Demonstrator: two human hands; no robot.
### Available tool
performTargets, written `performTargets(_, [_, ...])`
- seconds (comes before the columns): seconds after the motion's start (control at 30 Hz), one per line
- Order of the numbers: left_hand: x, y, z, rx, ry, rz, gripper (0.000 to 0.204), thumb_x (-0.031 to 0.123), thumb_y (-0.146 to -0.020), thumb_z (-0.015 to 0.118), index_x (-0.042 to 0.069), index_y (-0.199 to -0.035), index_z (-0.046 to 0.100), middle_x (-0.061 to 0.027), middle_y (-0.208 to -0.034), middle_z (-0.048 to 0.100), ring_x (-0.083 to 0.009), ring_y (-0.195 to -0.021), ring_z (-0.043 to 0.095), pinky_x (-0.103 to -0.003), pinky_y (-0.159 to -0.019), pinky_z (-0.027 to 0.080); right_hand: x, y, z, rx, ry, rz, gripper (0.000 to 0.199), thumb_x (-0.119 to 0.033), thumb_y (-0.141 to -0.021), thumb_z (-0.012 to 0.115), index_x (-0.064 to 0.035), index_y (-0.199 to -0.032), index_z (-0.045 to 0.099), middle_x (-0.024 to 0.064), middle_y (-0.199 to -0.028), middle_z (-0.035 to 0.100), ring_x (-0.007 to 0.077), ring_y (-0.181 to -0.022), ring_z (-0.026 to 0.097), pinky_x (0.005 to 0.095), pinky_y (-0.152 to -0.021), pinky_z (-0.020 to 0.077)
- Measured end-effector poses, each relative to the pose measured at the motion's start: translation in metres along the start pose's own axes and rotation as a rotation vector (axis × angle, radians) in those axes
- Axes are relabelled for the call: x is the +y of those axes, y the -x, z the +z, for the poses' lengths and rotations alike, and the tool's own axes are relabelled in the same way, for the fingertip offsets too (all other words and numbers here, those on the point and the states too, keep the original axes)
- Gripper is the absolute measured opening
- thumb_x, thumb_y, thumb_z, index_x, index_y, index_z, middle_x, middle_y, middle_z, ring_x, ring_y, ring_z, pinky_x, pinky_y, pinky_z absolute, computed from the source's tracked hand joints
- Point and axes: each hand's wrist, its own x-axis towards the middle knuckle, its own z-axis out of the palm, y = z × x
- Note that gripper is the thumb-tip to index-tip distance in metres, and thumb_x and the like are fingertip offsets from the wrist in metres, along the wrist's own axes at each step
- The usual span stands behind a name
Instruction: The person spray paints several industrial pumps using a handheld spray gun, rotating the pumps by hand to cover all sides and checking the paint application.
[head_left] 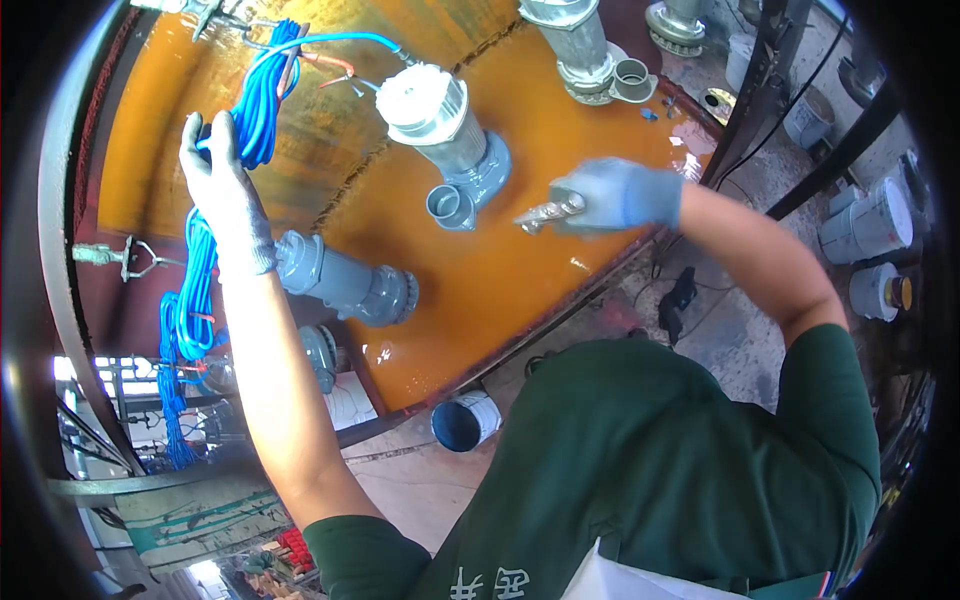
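My left hand (228,185), in a pale work glove, is raised at the upper left. Its fingers close on the lower end of a bundled coil of blue cable (262,100). From this coil the cable runs to the top of a grey submersible pump (455,145), which has a round outlet at its base. My right hand (615,195), also gloved and slightly blurred, grips a shiny metal spray gun (550,212). The gun's front end points left, toward the pump's lower part, with a gap between them.
Another grey pump (345,280) hangs tilted beside my left forearm, near more blue cable coils (197,290). A further pump (575,50) stands at the back. Orange-stained sheeting (480,310) lies beneath. A paint bucket (467,420) stands in front; more buckets (868,228) line the right.
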Motion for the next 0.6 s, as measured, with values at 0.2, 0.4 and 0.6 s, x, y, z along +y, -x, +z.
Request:
performTargets(0.2, [-0.010, 0.006, 0.013, 0.002, -0.117, 0.043, 0.068, 0.039, -0.101, 0.070, -0.005, -0.148, 0.049, -0.0209, -0.139, 0.057, -0.0252, -0.123, 0.057, -0.036, -0.107, 0.044, 0.096, 0.060, 0.127, 0.551, -0.546, 0.121, 0.029, -0.024, -0.095, 0.076, -0.0058, -0.116, 0.070, 0.0072, -0.098, 0.075, 0.0189, -0.088, 0.072, 0.0359, -0.079, 0.0557])
performTargets(0.4, [-0.023, 0.010, 0.016, 0.014, -0.125, 0.095, 0.060, 0.037, -0.106, 0.064, -0.006, -0.145, 0.050, -0.0217, -0.140, 0.057, -0.0262, -0.124, 0.057, -0.038, -0.108, 0.045, 0.068, 0.092, 0.123, 1.212, -1.133, 0.125, 0.030, -0.020, -0.098, 0.075, -0.0028, -0.122, 0.069, 0.0005, -0.098, 0.072, 0.0061, -0.083, 0.066, 0.0230, -0.072, 0.0523])
performTargets(0.6, [-0.009, 0.019, 0.020, -0.027, -0.218, 0.079, 0.062, 0.042, -0.108, 0.057, -0.005, -0.147, 0.048, -0.0211, -0.140, 0.057, -0.0265, -0.123, 0.057, -0.039, -0.106, 0.045, 0.025, 0.128, 0.111, 0.747, -0.640, -0.116, 0.029, -0.025, -0.094, 0.077, -0.0042, -0.113, 0.071, 0.0115, -0.092, 0.073, 0.0150, -0.083, 0.068, 0.0329, -0.078, 0.0531])
